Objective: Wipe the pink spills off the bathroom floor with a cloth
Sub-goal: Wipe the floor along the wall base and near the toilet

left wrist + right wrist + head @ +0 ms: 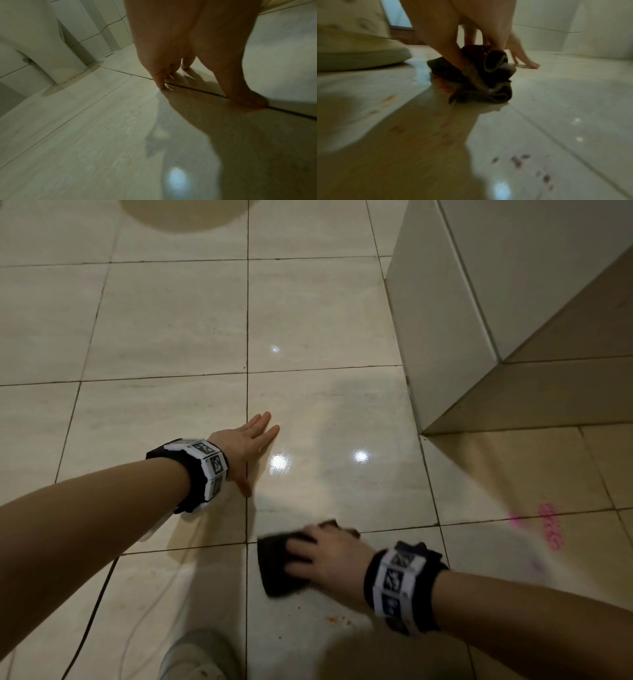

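Pink spills (pixel 550 525) well off to the right of the right hand (pixel 329 556), by the floor's (pixel 171 330) right edge, below the corner of the tiled wall block (pixel 442 337); streak's long axis running near-to-far. Right hand nearer by far, fingers spread and curled over a dark cloth (pixel 277 566), pressing it to the floor. Left hand (pixel 246 443) flat, fingers straight, bracing on the tiles, holding nothing. Small reddish specks (pixel 518 162) behind the cloth. Shoe (pixel 195 655) at the near edge. Nothing standing between cloth and spills; a sweep rightward likely needed.
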The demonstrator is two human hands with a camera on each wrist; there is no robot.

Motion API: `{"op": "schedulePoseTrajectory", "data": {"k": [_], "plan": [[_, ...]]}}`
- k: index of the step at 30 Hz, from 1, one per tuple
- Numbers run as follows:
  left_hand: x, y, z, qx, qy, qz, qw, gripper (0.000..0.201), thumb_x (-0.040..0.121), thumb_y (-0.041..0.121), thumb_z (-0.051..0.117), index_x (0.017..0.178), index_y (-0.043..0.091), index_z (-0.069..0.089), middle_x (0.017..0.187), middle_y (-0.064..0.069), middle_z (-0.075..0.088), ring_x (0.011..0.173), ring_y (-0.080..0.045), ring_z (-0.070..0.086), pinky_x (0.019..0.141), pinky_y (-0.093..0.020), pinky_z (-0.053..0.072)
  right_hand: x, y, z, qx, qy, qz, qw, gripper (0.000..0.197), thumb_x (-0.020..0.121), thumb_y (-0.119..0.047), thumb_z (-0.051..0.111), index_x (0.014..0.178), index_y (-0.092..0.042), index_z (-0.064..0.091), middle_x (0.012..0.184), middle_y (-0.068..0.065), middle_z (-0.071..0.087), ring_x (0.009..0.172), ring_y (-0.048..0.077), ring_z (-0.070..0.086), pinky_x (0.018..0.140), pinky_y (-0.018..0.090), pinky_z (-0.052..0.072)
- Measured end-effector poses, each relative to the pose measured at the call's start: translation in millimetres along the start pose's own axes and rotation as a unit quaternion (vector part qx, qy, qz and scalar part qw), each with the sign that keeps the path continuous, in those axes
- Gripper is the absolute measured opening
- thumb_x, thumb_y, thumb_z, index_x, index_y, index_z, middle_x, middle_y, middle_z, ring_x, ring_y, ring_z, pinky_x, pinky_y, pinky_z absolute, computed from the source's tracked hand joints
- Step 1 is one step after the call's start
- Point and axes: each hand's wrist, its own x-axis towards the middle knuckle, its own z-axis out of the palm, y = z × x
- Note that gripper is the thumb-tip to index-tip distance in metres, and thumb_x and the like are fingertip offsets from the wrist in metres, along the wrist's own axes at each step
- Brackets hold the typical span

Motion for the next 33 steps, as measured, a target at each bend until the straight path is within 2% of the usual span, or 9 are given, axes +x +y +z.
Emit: {"op": "schedulePoseTrajectory", "data": {"k": [3, 6, 11, 16, 19, 22, 25, 29, 33], "plan": [[0.3, -0.1, 1.2, 0.003, -0.004, -0.004, 1.0, 0.136, 0.059, 0.045, 0.085, 0.15, 0.023, -0.014, 0.155, -0.001, -0.026, 0.145, -0.013, -0.014, 0.114, -0.031, 0.027, -30.0, -20.7, 13.6, 0.018, -0.091, -0.088, 0.992, 0.031, 0.061, -0.032, 0.081, 0.089, -0.032, 0.067, 0.097, -0.005, 0.062, 0.081, 0.02, 0.06, 0.056, 0.024, 0.05], [0.6, 1.4, -0.6, 0.002, -0.011, -0.006, 1.0, 0.136, 0.06, 0.045, 0.085, 0.15, 0.022, -0.015, 0.155, -0.002, -0.026, 0.145, -0.015, -0.015, 0.114, -0.032, 0.026, -42.4, -21.9, 13.7, 0.085, -0.092, -0.107, 0.986, 0.042, 0.057, -0.017, 0.086, 0.096, -0.022, 0.07, 0.1, 0.004, 0.063, 0.083, 0.025, 0.06, 0.053, 0.029, 0.053], [0.4, 27.3, 3.2, 0.009, 0.015, 0.047, 0.999, 0.131, 0.062, 0.052, 0.08, 0.151, 0.02, -0.011, 0.156, -0.004, -0.023, 0.145, -0.017, -0.015, 0.118, -0.035, 0.001, -25.7, 30.1, -40.4, 0.091, 0.079, 0.074, 0.99, 0.056, 0.047, -0.002, 0.086, 0.1, -0.01, 0.07, 0.105, 0.015, 0.063, 0.089, 0.033, 0.063, 0.065, 0.04, 0.058], [9.9, 46.6, 2.8, 0.029, 0.017, 0.069, 0.997, 0.131, 0.063, 0.054, 0.078, 0.15, 0.021, -0.014, 0.155, -0.003, -0.026, 0.144, -0.017, -0.019, 0.116, -0.034, -0.005, -11.9, 85.5, -61.3, 0.039, -0.016, 0.269, 0.962, 0.053, 0.087, -0.013, 0.058, 0.136, -0.023, 0.042, 0.139, 0.006, 0.034, 0.121, 0.026, 0.036, 0.096, 0.04, 0.043], [13.4, 51.7, -2.0, 0.028, 0.036, 0.088, 0.995, 0.128, 0.065, 0.055, 0.076, 0.15, 0.02, -0.012, 0.155, -0.002, -0.025, 0.144, -0.016, -0.019, 0.116, -0.033, -0.007, -28.6, 75.1, -41.7, 0.01, -0.057, 0.212, 0.976, 0.048, 0.084, -0.018, 0.062, 0.129, -0.022, 0.046, 0.134, 0.009, 0.039, 0.115, 0.032, 0.041, 0.086, 0.045, 0.049], [15.9, 62.9, -3.4, 0.024, 0.052, 0.13, 0.99, 0.127, 0.065, 0.058, 0.075, 0.15, 0.02, -0.011, 0.155, 0.0, -0.023, 0.143, -0.015, -0.019, 0.114, -0.032, -0.008, -62.7, 35.2, -22.1, 0.015, -0.088, 0.099, 0.991, 0.05, 0.063, -0.02, 0.081, 0.106, -0.024, 0.055, 0.112, 0.009, 0.058, 0.092, 0.032, 0.058, 0.059, 0.043, 0.055], [22.6, 78.8, -1.7, 0.023, 0.051, 0.184, 0.981, 0.124, 0.067, 0.059, 0.073, 0.15, 0.021, -0.011, 0.155, 0.002, -0.025, 0.141, -0.01, -0.022, 0.113, -0.031, -0.012, -90.0, 9.1, -13.7, 0.061, -0.208, 0.088, 0.972, 0.047, 0.081, -0.011, 0.067, 0.123, -0.023, 0.048, 0.133, 0.007, 0.043, 0.115, 0.03, 0.043, 0.085, 0.044, 0.05], [29.8, 100.4, 0.5, 0.026, 0.049, 0.231, 0.971, 0.122, 0.069, 0.056, 0.073, 0.15, 0.021, -0.012, 0.154, 0.004, -0.025, 0.135, -0.004, -0.026, 0.111, -0.03, -0.014, -94.1, 26.6, -27.5, 0.117, -0.038, 0.221, 0.967, 0.063, 0.055, -0.009, 0.085, 0.109, -0.024, 0.056, 0.113, -0.001, 0.056, 0.097, 0.018, 0.056, 0.071, 0.027, 0.055], [31.5, 110.9, -7.3, 0.049, 0.024, 0.242, 0.969, 0.122, 0.07, 0.052, 0.074, 0.15, 0.02, -0.012, 0.156, 0.002, -0.022, 0.143, -0.012, -0.017, 0.114, -0.031, -0.007, -85.5, 81.2, -56.1, 0.091, -0.01, 0.388, 0.917, 0.06, 0.08, -0.009, 0.066, 0.133, -0.024, 0.042, 0.137, 0.002, 0.036, 0.118, 0.022, 0.04, 0.095, 0.031, 0.043]]}}
